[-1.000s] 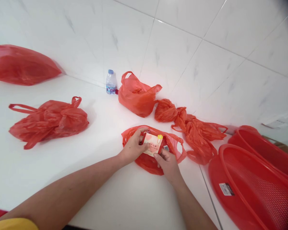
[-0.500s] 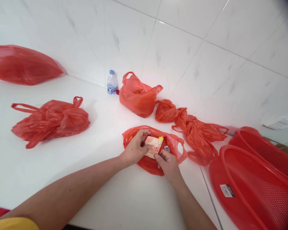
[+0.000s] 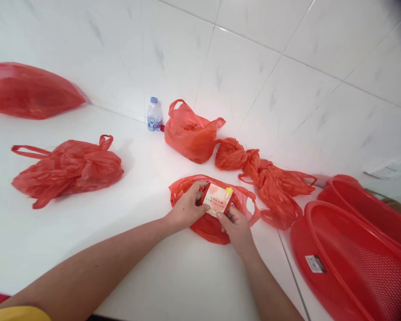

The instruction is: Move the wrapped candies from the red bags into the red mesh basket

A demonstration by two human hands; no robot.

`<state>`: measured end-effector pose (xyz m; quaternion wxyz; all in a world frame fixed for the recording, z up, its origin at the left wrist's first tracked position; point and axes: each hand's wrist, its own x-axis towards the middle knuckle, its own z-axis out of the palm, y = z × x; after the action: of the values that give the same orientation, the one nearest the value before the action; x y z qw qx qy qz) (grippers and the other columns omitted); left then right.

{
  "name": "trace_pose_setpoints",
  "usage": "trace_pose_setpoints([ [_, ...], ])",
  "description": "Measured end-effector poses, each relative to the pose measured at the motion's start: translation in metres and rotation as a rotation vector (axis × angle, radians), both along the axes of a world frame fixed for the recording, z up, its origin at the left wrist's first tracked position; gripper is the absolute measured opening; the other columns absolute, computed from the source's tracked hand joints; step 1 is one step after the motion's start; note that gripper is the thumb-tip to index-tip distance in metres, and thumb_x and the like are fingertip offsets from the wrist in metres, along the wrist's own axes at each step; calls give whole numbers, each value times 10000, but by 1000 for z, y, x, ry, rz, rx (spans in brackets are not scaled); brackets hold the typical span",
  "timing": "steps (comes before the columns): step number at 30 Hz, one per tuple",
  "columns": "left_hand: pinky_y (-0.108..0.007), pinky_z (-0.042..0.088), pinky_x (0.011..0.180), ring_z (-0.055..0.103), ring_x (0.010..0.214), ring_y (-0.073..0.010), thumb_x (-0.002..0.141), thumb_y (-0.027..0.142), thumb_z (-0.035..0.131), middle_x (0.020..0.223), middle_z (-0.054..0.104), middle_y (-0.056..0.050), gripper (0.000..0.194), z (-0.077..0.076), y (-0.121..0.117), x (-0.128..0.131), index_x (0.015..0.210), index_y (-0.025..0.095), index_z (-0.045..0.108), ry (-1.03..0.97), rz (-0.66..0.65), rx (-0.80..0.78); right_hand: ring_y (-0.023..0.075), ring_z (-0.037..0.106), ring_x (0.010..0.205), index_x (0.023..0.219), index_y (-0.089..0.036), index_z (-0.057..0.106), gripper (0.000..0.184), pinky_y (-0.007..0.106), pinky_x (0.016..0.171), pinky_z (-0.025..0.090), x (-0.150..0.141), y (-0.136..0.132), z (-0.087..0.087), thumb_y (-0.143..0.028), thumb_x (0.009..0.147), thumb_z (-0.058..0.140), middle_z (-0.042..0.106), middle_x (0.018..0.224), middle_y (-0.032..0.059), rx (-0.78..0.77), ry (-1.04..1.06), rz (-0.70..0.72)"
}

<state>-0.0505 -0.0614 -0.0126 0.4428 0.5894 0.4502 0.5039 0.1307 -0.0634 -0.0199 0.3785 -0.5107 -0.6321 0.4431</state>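
Both hands grip a small cream card [image 3: 216, 199] printed with text, a pink spot and a yellow flower-shaped clip at its upper right corner; dark red shows along its edges. My left hand [image 3: 190, 204] is closed on the left side, its thumb at the lower left corner. My right hand [image 3: 236, 225] pinches the lower right corner. Underneath lies an opened red plastic bag [image 3: 210, 232], its mouth spread around the hands and one handle loop to the right. The card and hands hide most of what is inside the bag.
A water bottle [image 3: 154, 117] stands by the tiled wall beside an upright red bag [image 3: 190, 136]. Knotted red bags [image 3: 270, 187] run rightward to red plastic baskets [image 3: 307, 240]. Another tied bag [image 3: 70, 171] lies left on the white table [image 3: 137, 276], and a larger red bag [image 3: 30, 91] behind.
The card has turned and shifted slightly right and up between my hands, its printed face showing more fully. The barcode label seen beside it earlier is now covered. The bags stay put.
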Motion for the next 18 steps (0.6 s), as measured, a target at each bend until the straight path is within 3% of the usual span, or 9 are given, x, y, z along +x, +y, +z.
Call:
trace_pose_setpoints([
  [5, -334, 464, 686, 588, 716, -186, 801, 244, 564, 753, 585, 27, 464, 0, 7, -8, 1248, 286, 445, 84, 172, 39, 109, 481, 546, 887, -181, 613, 239, 245, 530, 414, 9, 5, 3, -403, 809, 568, 607, 705, 8, 86, 2, -165],
  [11, -360, 508, 724, 643, 776, -198, 828, 263, 536, 857, 660, 1, 418, -7, 17, -14, 1233, 272, 432, 9, 117, -11, 154, 557, 696, 979, -192, 624, 298, 262, 583, 446, 14, 6, 8, -423, 796, 579, 642, 854, 48, 152, -11, -253],
  [13, -399, 498, 835, 631, 953, -227, 812, 235, 549, 1035, 664, -39, 466, -7, 16, -15, 1265, 274, 446, 114, 98, 66, 164, 564, 746, 977, -195, 626, 278, 280, 640, 465, 13, 4, 10, -405, 805, 572, 640, 883, 52, 236, -40, -302],
  [15, -442, 425, 981, 524, 1177, -254, 807, 200, 546, 1270, 575, -57, 483, -6, 16, -17, 1277, 286, 473, 300, 85, 229, 165, 561, 773, 966, -194, 626, 243, 297, 702, 470, 16, 4, 12, -376, 822, 553, 631, 918, 58, 373, -96, -387],
  [18, -472, 336, 1064, 397, 1298, -275, 827, 188, 520, 1409, 447, -76, 410, -1, 19, -27, 1229, 266, 532, 574, 164, 459, 168, 552, 826, 1005, -193, 617, 243, 315, 768, 460, 25, 7, 18, -342, 834, 531, 584, 1024, 79, 579, -224, -528],
])
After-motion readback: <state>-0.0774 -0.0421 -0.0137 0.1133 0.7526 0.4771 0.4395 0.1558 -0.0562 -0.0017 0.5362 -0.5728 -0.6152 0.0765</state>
